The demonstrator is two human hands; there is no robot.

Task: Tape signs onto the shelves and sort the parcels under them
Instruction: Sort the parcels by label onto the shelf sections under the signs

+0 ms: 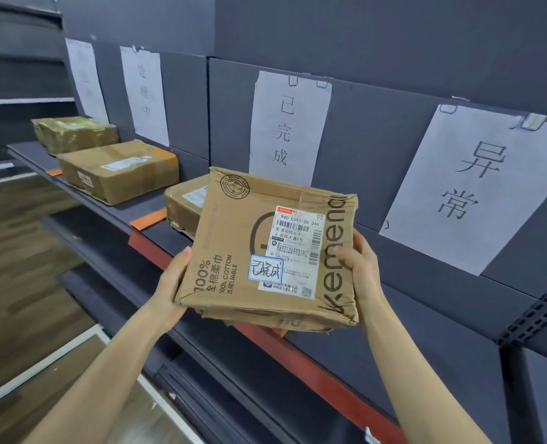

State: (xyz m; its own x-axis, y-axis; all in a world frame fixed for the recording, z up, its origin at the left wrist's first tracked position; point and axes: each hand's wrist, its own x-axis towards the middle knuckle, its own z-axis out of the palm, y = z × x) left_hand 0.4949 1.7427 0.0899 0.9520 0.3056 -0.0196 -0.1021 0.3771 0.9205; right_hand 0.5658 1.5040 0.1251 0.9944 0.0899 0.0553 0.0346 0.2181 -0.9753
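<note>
4 signs [289, 129] line the back panel [378, 139], upper left to right; 3 parcels [118, 169] sit on the shelf [147, 205] beneath; a 4th parcel [265, 251] fills frame centre, in front.

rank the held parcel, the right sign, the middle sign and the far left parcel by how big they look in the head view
1. held parcel, though it is nearest the camera
2. right sign, close behind it
3. middle sign
4. far left parcel, farthest away

Brown wood-plank floor [19, 283] at left; flat orange tag [148, 218] right of it.
</note>
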